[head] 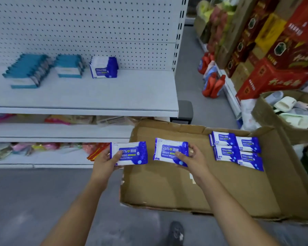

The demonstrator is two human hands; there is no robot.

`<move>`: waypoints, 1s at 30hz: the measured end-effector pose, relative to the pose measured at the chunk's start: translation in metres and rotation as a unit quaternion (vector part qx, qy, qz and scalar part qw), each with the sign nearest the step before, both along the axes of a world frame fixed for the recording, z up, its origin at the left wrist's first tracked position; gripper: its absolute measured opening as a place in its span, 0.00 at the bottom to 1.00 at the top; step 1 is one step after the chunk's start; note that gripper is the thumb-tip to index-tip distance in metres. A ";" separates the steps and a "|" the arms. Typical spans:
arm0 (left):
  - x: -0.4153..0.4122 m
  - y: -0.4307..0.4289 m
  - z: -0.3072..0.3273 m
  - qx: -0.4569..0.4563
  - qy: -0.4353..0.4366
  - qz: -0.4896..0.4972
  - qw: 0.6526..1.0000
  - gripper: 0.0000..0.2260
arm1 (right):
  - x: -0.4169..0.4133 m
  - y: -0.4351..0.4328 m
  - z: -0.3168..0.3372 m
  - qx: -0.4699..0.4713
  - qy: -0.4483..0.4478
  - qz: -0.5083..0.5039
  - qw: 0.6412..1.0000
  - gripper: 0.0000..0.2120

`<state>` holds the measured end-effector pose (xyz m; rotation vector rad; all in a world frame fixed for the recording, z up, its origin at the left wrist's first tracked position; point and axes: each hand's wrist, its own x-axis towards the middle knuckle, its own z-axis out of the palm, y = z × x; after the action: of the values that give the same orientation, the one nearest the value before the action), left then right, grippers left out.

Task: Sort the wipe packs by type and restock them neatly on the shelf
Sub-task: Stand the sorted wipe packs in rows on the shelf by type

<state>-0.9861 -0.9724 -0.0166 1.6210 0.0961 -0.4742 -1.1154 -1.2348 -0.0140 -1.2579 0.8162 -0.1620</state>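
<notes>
While the left hand (107,160) pinches the left pack (132,154) by its left end, the right hand (192,159) clamps the right pack (167,150) at its right end. Both packs are label up, long axes running left-right, above the cardboard box (167,189) at its left side. Fingers underneath are hidden. More packs (236,150) lie in the box's far corner.
</notes>
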 end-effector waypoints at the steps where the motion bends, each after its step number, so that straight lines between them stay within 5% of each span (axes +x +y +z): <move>1: 0.007 0.009 0.002 -0.001 0.003 0.002 1.000 0.06 | 0.007 0.009 0.005 0.000 -0.003 -0.001 1.000 0.22; 15: 0.153 0.069 0.038 0.024 -0.008 0.042 0.999 0.09 | 0.188 0.044 0.025 0.051 -0.061 0.070 0.994 0.14; 22: 0.231 0.081 0.050 0.009 -0.020 0.013 1.000 0.15 | 0.296 0.047 0.045 -0.053 -0.084 0.100 0.990 0.10; 30: 0.335 0.088 0.025 -0.002 -0.009 -0.064 0.998 0.09 | 0.441 0.064 0.027 -0.105 -0.041 0.102 0.988 0.11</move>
<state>-0.6512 -0.8849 0.0080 1.6345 -0.0227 -0.5567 -0.6744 -1.1713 0.0132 -1.5143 0.6066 -0.1363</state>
